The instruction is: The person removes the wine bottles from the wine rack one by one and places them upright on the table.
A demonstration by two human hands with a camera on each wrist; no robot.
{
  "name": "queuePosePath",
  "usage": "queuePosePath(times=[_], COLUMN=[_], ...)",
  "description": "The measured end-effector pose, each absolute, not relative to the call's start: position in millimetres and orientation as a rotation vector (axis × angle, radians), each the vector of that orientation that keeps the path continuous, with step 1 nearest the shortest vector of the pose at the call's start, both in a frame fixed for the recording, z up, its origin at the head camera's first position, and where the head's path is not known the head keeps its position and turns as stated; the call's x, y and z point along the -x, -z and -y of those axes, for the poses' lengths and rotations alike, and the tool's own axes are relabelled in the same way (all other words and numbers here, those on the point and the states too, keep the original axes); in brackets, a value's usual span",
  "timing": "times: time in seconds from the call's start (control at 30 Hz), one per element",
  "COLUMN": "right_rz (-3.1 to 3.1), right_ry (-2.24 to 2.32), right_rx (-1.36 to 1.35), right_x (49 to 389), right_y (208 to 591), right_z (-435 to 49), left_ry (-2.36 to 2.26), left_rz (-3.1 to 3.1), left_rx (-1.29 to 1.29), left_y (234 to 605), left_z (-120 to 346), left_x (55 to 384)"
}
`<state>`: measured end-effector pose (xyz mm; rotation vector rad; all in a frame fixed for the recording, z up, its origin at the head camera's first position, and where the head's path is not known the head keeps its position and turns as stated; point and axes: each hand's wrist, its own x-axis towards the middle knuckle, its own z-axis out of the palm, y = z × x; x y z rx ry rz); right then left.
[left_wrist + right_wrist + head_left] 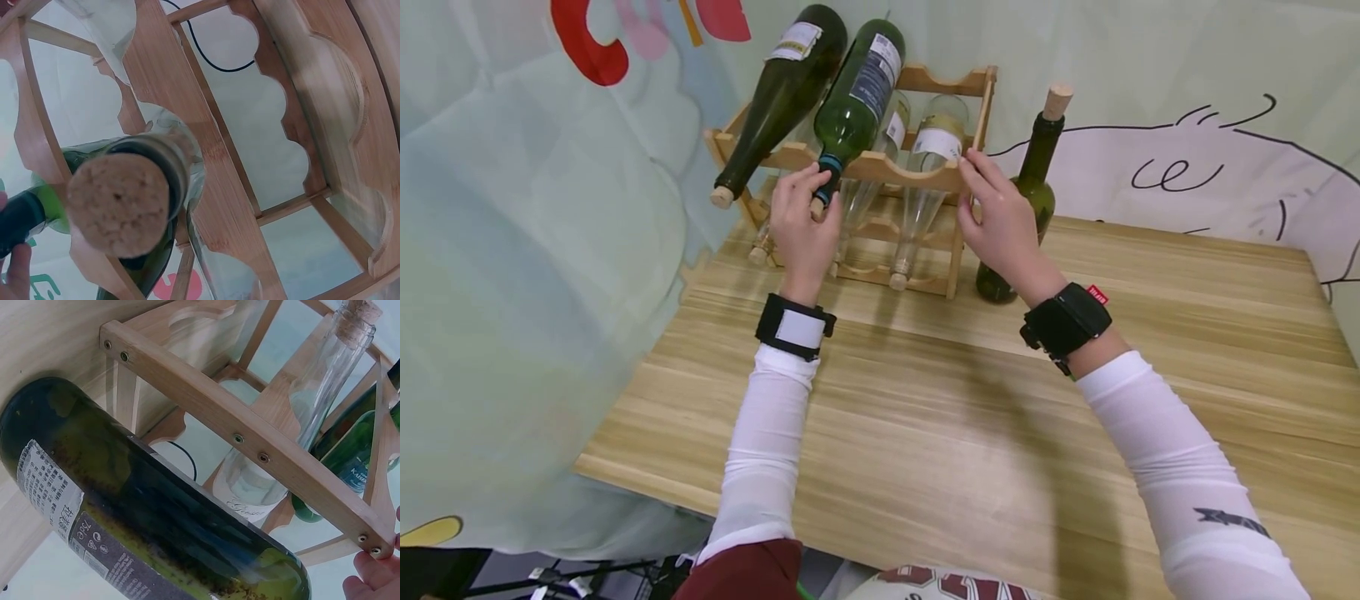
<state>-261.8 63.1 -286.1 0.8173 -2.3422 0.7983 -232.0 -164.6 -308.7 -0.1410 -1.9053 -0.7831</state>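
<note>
My left hand [805, 229] grips the neck of a green wine bottle [868, 83] with a blue band and a cork, its fingers and thumb on either side. This bottle lies sloping on the upper tier of a wooden wine rack [898, 172], neck toward me. In the left wrist view, the bottle's dark neck [22, 219] shows between the fingers at the left edge. My right hand [1000, 221] holds the rack's front right corner between fingers and thumb; in the right wrist view its fingertips [369, 575] lie against that corner.
A darker corked bottle [793, 75] lies at the upper tier's left. Clear corked bottles [921, 208] lie on the tier below. Right of the rack, a green corked bottle [1037, 187] stands upright on the wooden table [910, 433]. Printed cloth [1150, 58] hangs behind.
</note>
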Motion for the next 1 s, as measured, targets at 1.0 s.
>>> queuePosePath(times=[1.0], right_rz=[2.3], right_ry=[-0.736], right_rx=[-0.78], right_x=[260.2], right_y=[291.1], right_z=[-60.1], left_ry=[0.721], left_rz=[1.803], left_rx=[0.178], left_y=[303.2], left_z=[162.0], left_x=[219.0])
